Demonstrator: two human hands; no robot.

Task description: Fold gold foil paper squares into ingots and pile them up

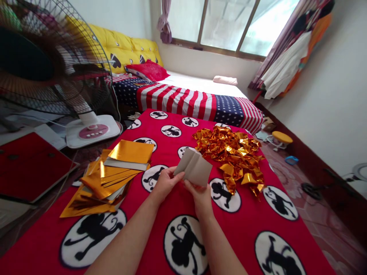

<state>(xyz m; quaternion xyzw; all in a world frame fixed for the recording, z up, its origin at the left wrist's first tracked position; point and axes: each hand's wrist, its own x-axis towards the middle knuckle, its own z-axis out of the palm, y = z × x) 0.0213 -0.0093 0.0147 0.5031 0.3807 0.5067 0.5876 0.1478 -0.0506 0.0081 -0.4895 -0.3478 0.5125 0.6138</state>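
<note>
A creased sheet of paper (197, 170), its greyish side showing, is held up over the middle of the red patterned cloth (183, 206). My left hand (165, 185) pinches its left lower edge. Below its right part, my right hand (200, 196) grips the bottom edge with the thumb on the near side. To the left lies an uneven stack of gold foil sheets (126, 152), some with a pale side up. A heap of folded, shiny gold foil pieces (229, 147) spreads over the cloth on the right, beyond my right hand.
An electric fan (91, 130) stands at the left beside a red panel (31, 164). Behind the cloth is a bed (183, 101) with a stars-and-stripes cover. A yellow stool (282, 137) and a blue item (291, 160) are on the floor at the right.
</note>
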